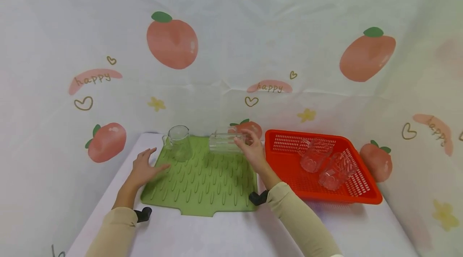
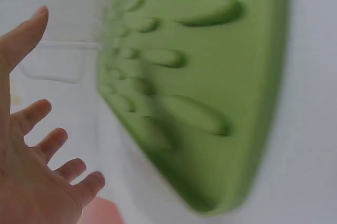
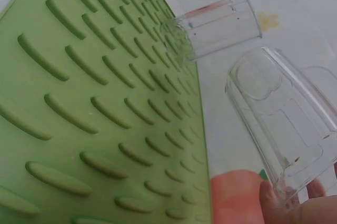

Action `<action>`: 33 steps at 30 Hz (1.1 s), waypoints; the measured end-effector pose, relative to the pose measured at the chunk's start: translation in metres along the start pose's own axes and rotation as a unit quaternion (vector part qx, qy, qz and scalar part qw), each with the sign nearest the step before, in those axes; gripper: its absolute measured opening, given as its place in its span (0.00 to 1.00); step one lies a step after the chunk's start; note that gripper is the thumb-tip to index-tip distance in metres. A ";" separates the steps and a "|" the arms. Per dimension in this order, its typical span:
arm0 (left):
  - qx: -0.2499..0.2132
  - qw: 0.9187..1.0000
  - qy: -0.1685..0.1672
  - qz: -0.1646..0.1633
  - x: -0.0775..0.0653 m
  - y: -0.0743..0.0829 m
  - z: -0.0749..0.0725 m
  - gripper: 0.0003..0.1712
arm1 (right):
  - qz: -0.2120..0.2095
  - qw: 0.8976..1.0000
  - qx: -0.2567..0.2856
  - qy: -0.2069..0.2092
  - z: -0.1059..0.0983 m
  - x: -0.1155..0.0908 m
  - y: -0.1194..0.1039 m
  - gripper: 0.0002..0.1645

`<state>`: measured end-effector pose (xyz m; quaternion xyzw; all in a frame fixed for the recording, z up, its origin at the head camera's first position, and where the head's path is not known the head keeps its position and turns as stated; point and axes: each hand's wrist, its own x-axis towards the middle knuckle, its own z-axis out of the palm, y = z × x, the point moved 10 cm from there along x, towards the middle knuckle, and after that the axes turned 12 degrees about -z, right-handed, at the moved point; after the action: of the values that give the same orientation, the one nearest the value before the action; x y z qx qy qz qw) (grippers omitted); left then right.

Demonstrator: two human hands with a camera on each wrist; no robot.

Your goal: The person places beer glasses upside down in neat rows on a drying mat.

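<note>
My right hand grips a clear glass mug near one end, tipped onto its side above the far right part of a green ridged drying mat. In the right wrist view, fingertips hold this mug at the lower right. Another clear mug with a handle stands upright on the mat's far left corner. Beside the mat's left edge, my left hand has its fingers spread and holds nothing. That hand is near the standing mug, apart from it.
To the right of the mat sits a red plastic basket with slotted walls. Two clear mugs, one farther back and one nearer, lie in its right part. A printed white cloth hangs behind the white table.
</note>
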<state>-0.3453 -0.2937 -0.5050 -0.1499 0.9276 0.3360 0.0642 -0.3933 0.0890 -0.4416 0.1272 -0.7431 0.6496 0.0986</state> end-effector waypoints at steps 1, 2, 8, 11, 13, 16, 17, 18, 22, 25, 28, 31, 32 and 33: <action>-0.012 1.000 0.006 0.003 -0.002 0.004 -0.005 0.58 | 0.002 1.000 0.001 0.001 0.000 0.000 0.001 0.28; -0.023 1.000 0.013 0.007 -0.004 0.008 -0.011 0.58 | 0.002 1.000 0.000 0.003 0.000 0.000 0.002 0.28; -0.090 0.992 0.075 0.055 -0.018 0.043 -0.042 0.52 | 0.006 1.000 0.005 0.008 0.001 0.001 0.009 0.28; -0.110 0.985 0.102 0.090 -0.026 0.065 -0.050 0.48 | 0.006 1.000 0.009 0.012 0.002 0.002 0.011 0.28; -0.116 0.980 0.112 0.113 -0.031 0.081 -0.053 0.46 | 0.006 1.000 0.015 0.010 0.004 0.002 0.012 0.28; -0.115 0.977 0.105 0.144 -0.036 0.104 -0.050 0.44 | 0.005 1.000 0.026 0.007 0.006 0.003 0.014 0.28; -0.112 0.977 0.097 0.155 -0.038 0.112 -0.047 0.44 | 0.007 1.000 0.029 0.006 0.007 0.002 0.014 0.28; -0.112 0.976 0.088 0.166 -0.039 0.119 -0.044 0.44 | 0.010 0.999 0.032 0.006 0.007 0.002 0.015 0.27; -0.101 0.971 0.049 0.211 -0.045 0.147 -0.024 0.45 | 0.019 0.999 0.039 0.009 0.006 0.002 0.016 0.27; -0.079 0.968 0.029 0.235 -0.046 0.161 -0.005 0.44 | 0.021 0.999 0.041 0.012 0.007 0.002 0.018 0.26; -0.069 0.967 0.011 0.243 -0.046 0.170 0.014 0.43 | 0.021 0.998 0.050 0.014 0.009 0.002 0.019 0.27; -0.075 0.966 -0.012 0.249 -0.044 0.175 0.031 0.44 | 0.017 0.998 0.060 0.013 0.011 0.002 0.018 0.27; -0.080 0.965 -0.020 0.251 -0.043 0.177 0.036 0.45 | 0.016 0.998 0.060 0.012 0.011 0.002 0.019 0.26; -0.080 0.964 -0.026 0.252 -0.042 0.177 0.041 0.46 | 0.014 0.998 0.057 0.012 0.011 0.002 0.019 0.26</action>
<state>-0.3617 -0.1286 -0.4200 0.0922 0.9034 0.4185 -0.0110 -0.4006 0.0802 -0.4600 0.1144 -0.7055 0.6936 0.0906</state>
